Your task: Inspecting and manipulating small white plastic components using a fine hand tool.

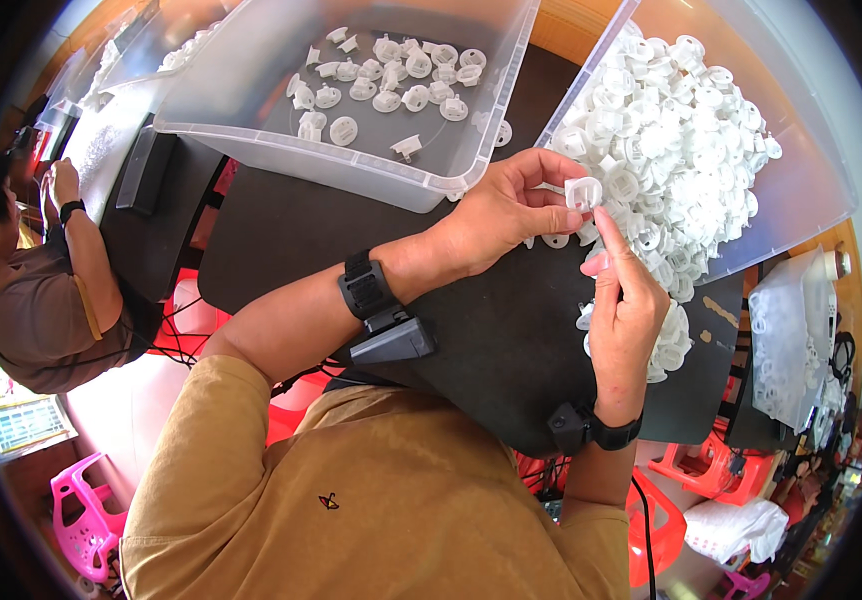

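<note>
The left hand's grip pinches a small, round white plastic piece between thumb and fingers, above the matte black worktop. The right hand's index fingertip meets the piece's lower edge, its grip spread, thumb apart. Beyond sit a translucent plastic tub with scattered white pieces and a translucent plastic bin heaped with more.
</note>
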The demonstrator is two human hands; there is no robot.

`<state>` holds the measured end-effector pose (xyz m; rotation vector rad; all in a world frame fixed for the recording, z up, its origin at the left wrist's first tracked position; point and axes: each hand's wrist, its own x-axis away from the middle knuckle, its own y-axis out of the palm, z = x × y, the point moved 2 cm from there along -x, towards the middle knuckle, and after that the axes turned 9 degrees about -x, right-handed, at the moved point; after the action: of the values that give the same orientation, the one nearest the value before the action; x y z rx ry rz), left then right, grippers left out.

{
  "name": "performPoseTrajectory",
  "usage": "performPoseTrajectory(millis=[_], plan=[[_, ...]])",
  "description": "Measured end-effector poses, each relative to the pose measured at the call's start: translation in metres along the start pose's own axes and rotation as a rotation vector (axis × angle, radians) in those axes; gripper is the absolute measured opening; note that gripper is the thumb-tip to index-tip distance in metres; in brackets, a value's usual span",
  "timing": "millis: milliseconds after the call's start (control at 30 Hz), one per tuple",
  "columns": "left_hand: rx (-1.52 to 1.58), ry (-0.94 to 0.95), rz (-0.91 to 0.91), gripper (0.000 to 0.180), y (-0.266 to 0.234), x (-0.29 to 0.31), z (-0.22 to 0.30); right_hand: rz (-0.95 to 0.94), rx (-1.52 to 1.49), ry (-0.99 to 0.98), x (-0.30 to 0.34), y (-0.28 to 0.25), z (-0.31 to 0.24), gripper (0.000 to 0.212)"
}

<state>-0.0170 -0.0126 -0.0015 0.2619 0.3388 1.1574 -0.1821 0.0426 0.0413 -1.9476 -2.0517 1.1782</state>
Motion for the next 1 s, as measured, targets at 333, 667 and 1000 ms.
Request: performPoseTrajectory(millis=[333,667,1000], plan=[[-0.024,-0.121,-0.022,0.039,0.0001,0.0036,0.0057,0.004,0.048,-0.017,-0.0002,-0.0019,0.0029,0.048],[-0.109,-0.040,0.045,0.040,0.0012,0.0015,0.0049,0.033,-0.020,0.025,0.0002,0.0004,0.0017,0.048],[-0.089,0.007,0.044,0.037,0.0025,0.0013,0.0029,0.019,-0.022,0.022,0.0003,0.0034,0.0018,0.049]])
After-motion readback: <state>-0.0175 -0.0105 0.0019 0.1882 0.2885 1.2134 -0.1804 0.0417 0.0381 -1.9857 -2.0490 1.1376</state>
